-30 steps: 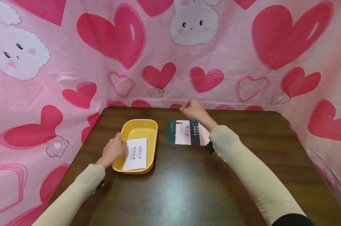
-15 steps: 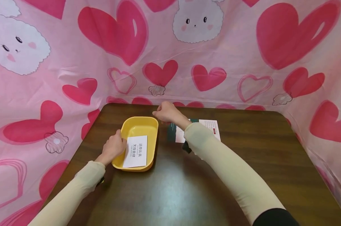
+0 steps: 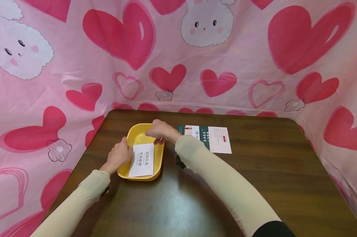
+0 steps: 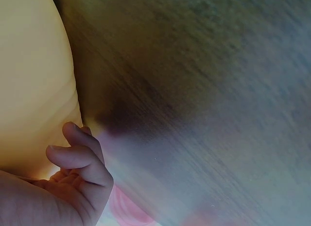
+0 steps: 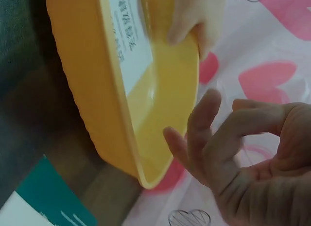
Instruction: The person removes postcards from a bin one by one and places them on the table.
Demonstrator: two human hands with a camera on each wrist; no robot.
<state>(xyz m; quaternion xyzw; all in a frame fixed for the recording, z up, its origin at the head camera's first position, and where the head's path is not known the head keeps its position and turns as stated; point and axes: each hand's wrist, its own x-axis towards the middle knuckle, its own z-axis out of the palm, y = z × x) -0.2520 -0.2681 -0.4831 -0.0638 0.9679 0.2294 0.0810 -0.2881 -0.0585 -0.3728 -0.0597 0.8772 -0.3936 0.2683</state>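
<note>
My left hand grips the left rim of a yellow plastic tray, thumb over the edge; in the left wrist view, its bent fingers lie against the tray's outer wall. Inside the tray lies a white card with dark printed characters. Over the tray's right rim is my right hand. Its fingers are loosely bent with nothing between them, as the right wrist view shows. Several overlapping printed cards, green, white and pale pink, lie on the table right of the tray, partly hidden by my right forearm.
The dark wooden table extends to the right and front. A pink cloth with hearts and rabbit faces hangs along its back and both sides.
My right hand has moved left from above the printed cards to the tray's right rim, coming lower. My left hand, the tray and the white card stay in place.
</note>
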